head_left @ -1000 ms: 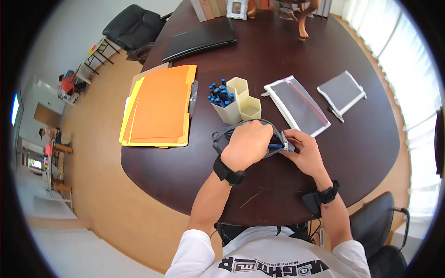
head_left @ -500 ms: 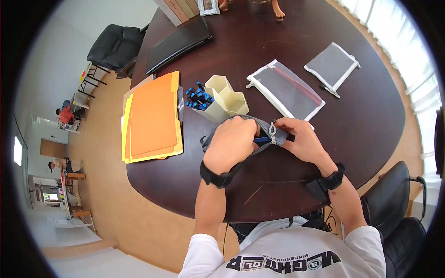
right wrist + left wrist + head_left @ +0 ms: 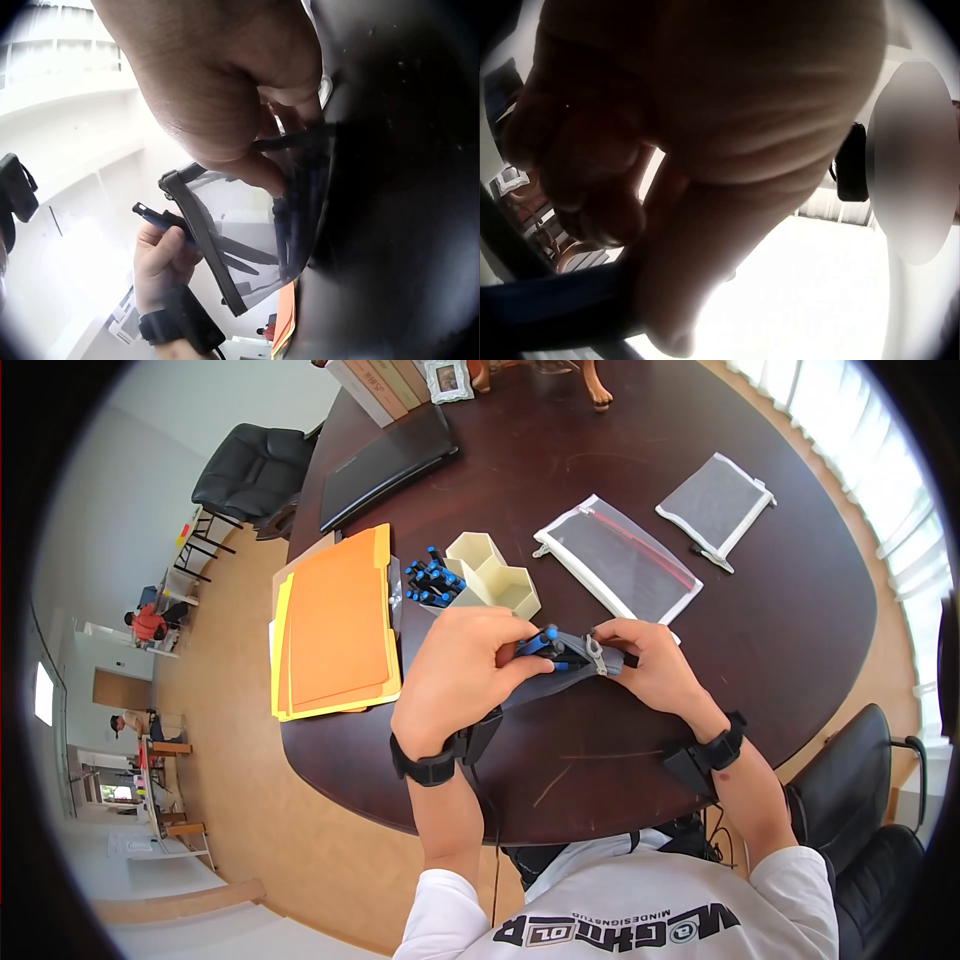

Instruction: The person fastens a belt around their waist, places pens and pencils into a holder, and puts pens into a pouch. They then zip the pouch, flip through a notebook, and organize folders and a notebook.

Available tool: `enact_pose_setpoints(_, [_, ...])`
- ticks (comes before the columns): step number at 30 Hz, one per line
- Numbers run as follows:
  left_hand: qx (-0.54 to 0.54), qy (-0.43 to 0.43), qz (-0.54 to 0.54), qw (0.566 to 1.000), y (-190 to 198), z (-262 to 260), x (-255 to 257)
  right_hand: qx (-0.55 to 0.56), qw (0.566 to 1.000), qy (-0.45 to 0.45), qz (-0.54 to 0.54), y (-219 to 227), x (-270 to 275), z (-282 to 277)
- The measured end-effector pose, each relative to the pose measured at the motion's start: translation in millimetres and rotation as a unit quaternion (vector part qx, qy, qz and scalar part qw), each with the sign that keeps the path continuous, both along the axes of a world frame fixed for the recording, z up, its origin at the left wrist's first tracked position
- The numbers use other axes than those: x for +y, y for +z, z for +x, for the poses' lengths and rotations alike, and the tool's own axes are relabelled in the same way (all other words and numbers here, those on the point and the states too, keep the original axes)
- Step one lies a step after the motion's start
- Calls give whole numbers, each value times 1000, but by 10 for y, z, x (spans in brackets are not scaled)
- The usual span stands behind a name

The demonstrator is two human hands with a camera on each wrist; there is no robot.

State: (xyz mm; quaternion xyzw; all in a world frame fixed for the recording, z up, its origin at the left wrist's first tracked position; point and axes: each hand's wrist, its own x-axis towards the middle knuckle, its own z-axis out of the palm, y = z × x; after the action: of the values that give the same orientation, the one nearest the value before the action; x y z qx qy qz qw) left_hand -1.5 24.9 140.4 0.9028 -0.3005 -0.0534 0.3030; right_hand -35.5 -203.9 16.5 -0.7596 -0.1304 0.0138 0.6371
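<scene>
Since the earlier frame, your left hand has risen, fingers clamped on blue pens at the pouch, mid-frame. Your right hand pinches its edge. You seem to be drawing pens out; clearing the rim calls for a steady lift.

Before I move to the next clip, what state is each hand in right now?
Left hand: closed, pinching blue-and-black pens.
Right hand: closed, gripping the clear, dark-trimmed pouch by its edge.
</scene>
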Motion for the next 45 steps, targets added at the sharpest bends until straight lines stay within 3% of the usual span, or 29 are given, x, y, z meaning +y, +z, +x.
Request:
enact_pose_setpoints(4, [-14,25,-126,992,26,-5,106,11,1000,2,-8,23,5,-4])
enact_pose_setpoints(7, [-53,2,-280,959,-24,24,189,4,1000,-2,-1,12,8,-5])
enact_pose_setpoints(12, [-14,12,-361,933,97,-56,327,-16,1000,-5,-14,-39,11,10])
enact_pose_setpoints(15, [-53,23,-377,924,115,-45,412,-10,1000,-3,-15,11,22,10])
enact_pose_setpoints(20, [-155,139,-425,881,64,24,588,-17,1000,-5,-9,-16,25,7])
enact_pose_setpoints(24, [-209,231,-424,850,21,79,734,-14,1000,-2,-10,0,29,4])
enact_pose_setpoints(30, [-231,275,-464,810,-7,161,767,11,1000,2,-3,37,39,-11])
enact_pose_setpoints(42, [-213,279,-392,850,-43,201,769,32,999,9,-12,52,32,-12])
enact_pose_setpoints(45, [-189,281,-336,879,-70,214,775,34,999,10,-12,59,34,-13])
